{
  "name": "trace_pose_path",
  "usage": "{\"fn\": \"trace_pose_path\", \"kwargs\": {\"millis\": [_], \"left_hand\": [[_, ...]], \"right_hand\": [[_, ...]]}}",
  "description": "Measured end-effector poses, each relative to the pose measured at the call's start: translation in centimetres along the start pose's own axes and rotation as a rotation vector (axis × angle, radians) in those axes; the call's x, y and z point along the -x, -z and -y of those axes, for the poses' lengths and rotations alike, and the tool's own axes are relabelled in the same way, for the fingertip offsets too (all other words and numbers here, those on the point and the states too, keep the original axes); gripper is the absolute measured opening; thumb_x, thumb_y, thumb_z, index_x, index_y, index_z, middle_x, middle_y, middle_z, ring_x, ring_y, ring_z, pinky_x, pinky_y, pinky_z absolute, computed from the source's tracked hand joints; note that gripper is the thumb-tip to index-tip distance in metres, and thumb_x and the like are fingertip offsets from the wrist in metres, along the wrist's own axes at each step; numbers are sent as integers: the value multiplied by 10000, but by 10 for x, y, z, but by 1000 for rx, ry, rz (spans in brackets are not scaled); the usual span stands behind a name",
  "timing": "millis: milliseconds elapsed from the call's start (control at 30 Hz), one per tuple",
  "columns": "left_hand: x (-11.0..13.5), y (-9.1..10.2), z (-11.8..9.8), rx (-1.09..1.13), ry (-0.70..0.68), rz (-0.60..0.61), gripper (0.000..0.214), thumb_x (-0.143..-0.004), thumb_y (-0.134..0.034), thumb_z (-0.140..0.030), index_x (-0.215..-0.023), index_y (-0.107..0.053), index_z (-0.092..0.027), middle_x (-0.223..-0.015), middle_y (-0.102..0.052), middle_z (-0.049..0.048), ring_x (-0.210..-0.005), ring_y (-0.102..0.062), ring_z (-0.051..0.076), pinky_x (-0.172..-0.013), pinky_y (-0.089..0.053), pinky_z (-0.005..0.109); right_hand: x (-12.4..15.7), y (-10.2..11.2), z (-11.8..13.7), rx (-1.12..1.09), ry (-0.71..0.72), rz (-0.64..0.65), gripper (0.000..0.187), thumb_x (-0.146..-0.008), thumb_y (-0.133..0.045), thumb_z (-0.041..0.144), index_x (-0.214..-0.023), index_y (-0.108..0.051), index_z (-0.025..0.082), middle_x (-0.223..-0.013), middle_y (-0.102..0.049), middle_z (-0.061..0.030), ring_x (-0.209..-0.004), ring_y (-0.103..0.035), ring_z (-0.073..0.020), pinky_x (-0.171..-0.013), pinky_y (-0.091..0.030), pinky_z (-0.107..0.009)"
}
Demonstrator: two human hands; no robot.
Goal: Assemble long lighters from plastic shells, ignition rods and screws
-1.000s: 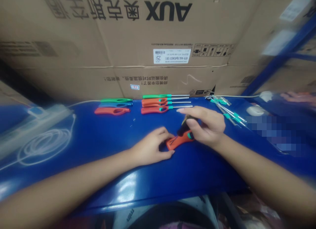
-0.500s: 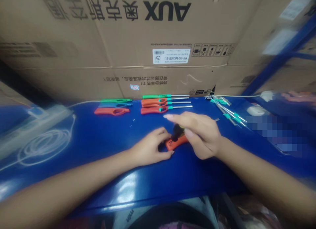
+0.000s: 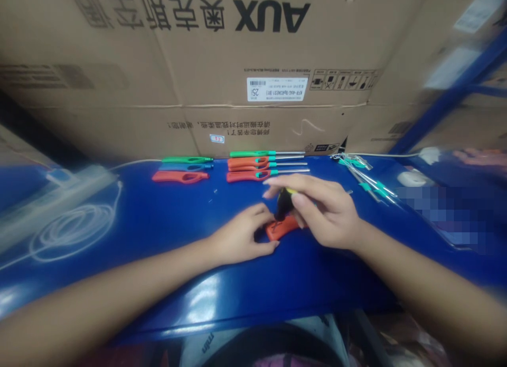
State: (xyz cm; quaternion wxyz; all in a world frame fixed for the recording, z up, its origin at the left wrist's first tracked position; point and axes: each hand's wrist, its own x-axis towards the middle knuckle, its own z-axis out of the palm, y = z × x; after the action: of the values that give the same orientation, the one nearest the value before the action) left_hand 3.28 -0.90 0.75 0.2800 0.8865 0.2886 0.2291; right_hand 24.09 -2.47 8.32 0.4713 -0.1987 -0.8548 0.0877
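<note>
My left hand (image 3: 241,235) lies on the blue table, thumb and fingers closed around the near-left end of an orange lighter (image 3: 278,228). Dark crossing lines show on that end of the lighter. Above it, my right hand (image 3: 328,211) pinches what looks like a short screwdriver (image 3: 283,204) with a black and yellow handle, tilted with its lower end close over the lighter. Whether its tip touches cannot be made out. The lighter's far end is hidden behind my right fingers.
Several long-nosed lighters (image 3: 247,176) lie in a row at the back. To their left are green, blue and red lighter handles (image 3: 180,177). Metal rods with green parts (image 3: 368,182) lie at right. A coiled white cable (image 3: 75,229) is at left; a cardboard box (image 3: 190,66) stands behind.
My right hand has shifted slightly, and the black and yellow tool has turned or tilted a little. The dark lines on the lighter show more plainly. My left hand stays put.
</note>
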Motion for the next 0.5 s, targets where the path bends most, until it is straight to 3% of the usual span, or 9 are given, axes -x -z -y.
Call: {"fn": "trace_pose_path", "kwargs": {"millis": [133,200,300,367,433,500], "left_hand": [[0,-1,1,-19,3,-5,344,-837,-727,-325,-1134,-653,-168,-1077,-612,81,-1000,-607,239,-913,-526,382],[0,-1,1,-10,-4,-6,359,-846,-719,-323,-1165,-647,-175,-1100,-608,82,-1021,-604,241,-929,-522,382],[0,-1,0,10,-4,-7,343,-847,-718,-307,-1158,-651,-178,-1154,-601,87,-1053,-603,244,-948,-517,380],[-1,0,0,13,-3,-8,316,-836,-725,-295,-1121,-655,-176,-1134,-605,80,-1039,-606,240,-941,-519,376],[-1,0,0,8,2,-5,302,-828,-732,-296,-1095,-655,-178,-1083,-606,68,-1007,-607,233,-924,-523,373],[-1,0,0,1,4,-1,320,-831,-732,-305,-1115,-651,-183,-1060,-598,63,-993,-604,229,-917,-524,370]], "right_hand": [[2,2,-3,230,151,-89,192,-895,-700,211,-1076,-720,152,-799,-713,-53,-709,-669,-150,-658,-552,-249],[1,2,-3,251,166,-67,233,-944,-612,213,-1147,-706,148,-905,-729,-89,-814,-696,-179,-731,-573,-286],[-1,0,-1,46,44,3,363,-998,-420,150,-1293,-631,156,-1091,-720,-119,-996,-696,-198,-865,-578,-352],[0,-1,-1,-19,21,7,313,-990,-482,159,-1256,-647,157,-1011,-724,-98,-914,-694,-178,-810,-582,-318],[1,-1,-2,85,106,-35,228,-936,-635,203,-1150,-693,153,-868,-704,-67,-763,-663,-154,-688,-561,-264],[3,0,-5,215,199,-63,225,-915,-670,228,-1122,-706,147,-848,-692,-71,-731,-648,-155,-653,-545,-262]]}}
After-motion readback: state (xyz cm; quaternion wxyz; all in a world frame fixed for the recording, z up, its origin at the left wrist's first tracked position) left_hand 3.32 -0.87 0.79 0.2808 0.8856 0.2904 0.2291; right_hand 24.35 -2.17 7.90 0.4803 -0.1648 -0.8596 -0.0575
